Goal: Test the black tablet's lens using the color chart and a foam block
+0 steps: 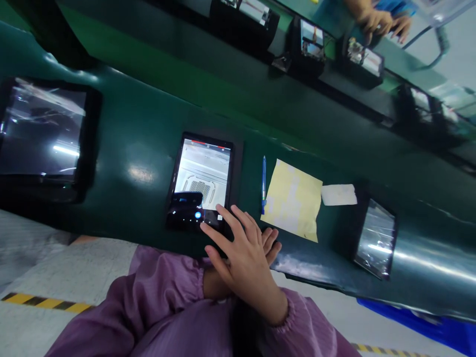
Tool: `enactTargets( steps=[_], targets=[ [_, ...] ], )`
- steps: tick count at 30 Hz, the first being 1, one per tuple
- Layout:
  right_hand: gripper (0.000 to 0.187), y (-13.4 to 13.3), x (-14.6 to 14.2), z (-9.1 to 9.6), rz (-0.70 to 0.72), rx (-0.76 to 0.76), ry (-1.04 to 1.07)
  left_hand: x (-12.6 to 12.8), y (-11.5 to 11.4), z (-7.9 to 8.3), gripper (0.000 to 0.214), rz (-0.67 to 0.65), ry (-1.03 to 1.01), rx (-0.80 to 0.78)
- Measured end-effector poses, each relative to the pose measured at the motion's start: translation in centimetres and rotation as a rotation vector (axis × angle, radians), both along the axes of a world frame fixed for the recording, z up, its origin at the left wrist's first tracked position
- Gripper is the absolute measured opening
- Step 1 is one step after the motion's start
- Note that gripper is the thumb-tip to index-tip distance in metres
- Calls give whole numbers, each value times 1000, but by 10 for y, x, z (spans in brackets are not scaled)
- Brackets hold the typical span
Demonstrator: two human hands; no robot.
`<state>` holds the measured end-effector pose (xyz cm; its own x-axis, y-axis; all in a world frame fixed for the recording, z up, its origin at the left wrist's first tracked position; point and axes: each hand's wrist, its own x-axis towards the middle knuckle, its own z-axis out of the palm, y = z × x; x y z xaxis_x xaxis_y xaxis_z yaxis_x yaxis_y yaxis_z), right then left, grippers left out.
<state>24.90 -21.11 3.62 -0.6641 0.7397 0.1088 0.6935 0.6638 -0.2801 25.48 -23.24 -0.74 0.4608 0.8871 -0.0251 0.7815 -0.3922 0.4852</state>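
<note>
A black tablet point(203, 168) lies on the green work surface in front of me, screen lit. It shows a camera-like picture of a ceiling vent, with a round blue-white button below. My right hand point(245, 253) is over the tablet's lower right corner, fingers spread and holding nothing; whether a fingertip touches the screen I cannot tell. Beneath it my left arm crosses to the right. Of my left hand point(271, 243) only the fingers show, stretched out near the table's front edge with nothing seen in them; its palm is hidden behind the right hand.
Right of the tablet lie a blue pen point(264, 183), a yellow paper sheet point(293, 198) and a white folded piece point(339, 194). Film-covered tablets lie at left point(44, 131) and right point(376, 240). Devices in black holders point(312, 42) line the back, near another person's hands point(383, 22).
</note>
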Motion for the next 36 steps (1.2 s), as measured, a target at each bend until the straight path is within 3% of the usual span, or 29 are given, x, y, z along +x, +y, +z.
enactTargets(
  steps=[4, 10, 12, 14, 17, 19, 22, 26, 36],
  targets=[
    [33, 0, 1, 1, 4, -12, -10, -4, 6, 17, 56, 88, 136, -83],
    [33, -6, -2, 0, -5, -42, 15, -2, 8, 21, 81, 105, 228, -54],
    [31, -2, 1, 2, -3, -52, 43, 1, 7, 16, 76, 85, 224, 4],
    [31, 10, 12, 6, -21, -42, 101, -1, 4, 5, 55, 43, 191, 93],
    [26, 39, 50, 12, -228, -2, 272, -14, -4, -23, 36, -73, 76, 294],
    [21, 58, 83, 14, -435, 11, 375, -24, -9, -43, 42, -123, -5, 426],
    [16, 70, 127, 11, -519, -89, 360, -30, -11, -60, 47, -101, -67, 540],
    [11, 66, 148, -3, -510, -242, 316, -26, -13, -61, 51, -50, -89, 594],
    [12, 78, 131, -30, -484, -402, 416, -22, -11, -62, 46, 21, -6, 655]
  ],
)
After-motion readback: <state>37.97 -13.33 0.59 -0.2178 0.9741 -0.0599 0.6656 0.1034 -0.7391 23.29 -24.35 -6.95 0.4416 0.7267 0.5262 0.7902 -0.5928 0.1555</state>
